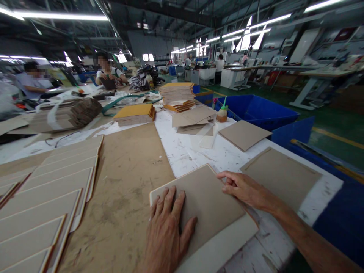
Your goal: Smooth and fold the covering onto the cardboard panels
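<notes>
A grey-brown board (207, 206) rests on a larger pale sheet (224, 242) with a thin orange edge, at the front of the table. My left hand (169, 227) lies flat on the board's left part, fingers spread. At the board's right edge, my right hand (241, 189) has its index finger stretched along the rim and the other fingers curled in, closed at the edge. What lies under the curled fingers is hidden. To the right of that hand lies another grey-brown board (284, 174) with a strip along its far side.
Overlapping pale panels (54, 182) fan out at left on a brown mat (127, 178). Yellow-edged stacks (176, 93), loose boards (189, 117) and a green-tipped glue bottle (222, 112) stand farther back. Blue bins (253, 108) flank the table's right; co-workers (106, 74) sit beyond.
</notes>
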The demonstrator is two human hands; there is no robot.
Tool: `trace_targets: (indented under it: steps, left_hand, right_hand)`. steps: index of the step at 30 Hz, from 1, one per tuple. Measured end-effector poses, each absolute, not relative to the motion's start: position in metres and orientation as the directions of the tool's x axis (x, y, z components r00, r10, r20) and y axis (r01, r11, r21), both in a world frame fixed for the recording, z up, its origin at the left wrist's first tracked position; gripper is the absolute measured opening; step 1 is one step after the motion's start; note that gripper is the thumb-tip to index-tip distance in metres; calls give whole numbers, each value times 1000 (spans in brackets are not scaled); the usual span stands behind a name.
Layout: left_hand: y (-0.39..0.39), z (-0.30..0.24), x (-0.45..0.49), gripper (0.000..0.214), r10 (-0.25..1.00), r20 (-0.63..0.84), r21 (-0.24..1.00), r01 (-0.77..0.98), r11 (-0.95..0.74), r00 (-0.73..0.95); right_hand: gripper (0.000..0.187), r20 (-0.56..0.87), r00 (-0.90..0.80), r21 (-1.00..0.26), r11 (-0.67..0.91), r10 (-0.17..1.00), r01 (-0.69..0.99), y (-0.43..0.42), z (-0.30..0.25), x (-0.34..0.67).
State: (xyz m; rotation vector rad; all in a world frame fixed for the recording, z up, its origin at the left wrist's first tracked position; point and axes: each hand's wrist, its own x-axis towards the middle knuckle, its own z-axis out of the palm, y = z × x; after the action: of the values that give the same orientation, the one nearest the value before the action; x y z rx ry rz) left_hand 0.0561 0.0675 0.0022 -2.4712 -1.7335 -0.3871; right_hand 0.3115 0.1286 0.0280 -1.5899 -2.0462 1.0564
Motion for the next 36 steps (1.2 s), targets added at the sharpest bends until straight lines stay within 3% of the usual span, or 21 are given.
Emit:
trace_targets:
  steps: [3, 5, 7, 8, 11, 13, 19, 22, 26, 28, 36]
  left_hand:
    - [68, 2, 57, 52, 907, 281, 65, 936, -345, 314]
    - [69, 2, 57, 52, 906, 284, 59, 937, -344, 314]
    - [70, 1, 56, 51, 900, 293, 42, 936, -349, 322]
    - [70, 0, 56, 51, 894, 302, 28, 934, -356, 332]
    - [73, -4, 52, 54, 868, 327, -16, 920, -391, 375]
    - [74, -7, 50, 57, 860, 328, -21, 914, -406, 390]
    - [67, 1, 54, 45, 925, 230, 125, 933, -337, 303]
    - [66, 7, 49, 37, 954, 158, 223, 932, -286, 255]
    - [71, 10, 18, 38, 968, 240, 249, 968, 16, -78]
    - [71, 10, 3, 38, 953, 258, 276, 957, 85, -159]
    - [72, 18, -2, 37, 960, 234, 463, 886, 30, -154]
  right_hand:
    - [28, -106, -175, -731, 42, 979, 681, 131, 29, 309]
    - [31, 57, -50, -702, 75, 997, 708, 127, 30, 296]
    - [36, 188, -91, -671, 196, 978, 715, 117, 31, 273]
    - [39, 221, -197, -650, 294, 955, 701, 111, 31, 260]
    - [57, 145, -510, -566, 494, 848, 660, 96, 26, 231]
    - [64, 100, -584, -512, 545, 806, 664, 94, 19, 226]
    - [69, 51, -465, -325, 455, 884, 829, 111, -1, 260]
    - [61, 82, -387, -258, 395, 918, 882, 117, -14, 273]
    - [59, 172, -406, -216, 436, 898, 874, 121, -31, 279]
    - [59, 186, -424, -205, 457, 886, 865, 122, -34, 280]
    - [60, 190, -403, -216, 439, 895, 872, 120, -28, 276]
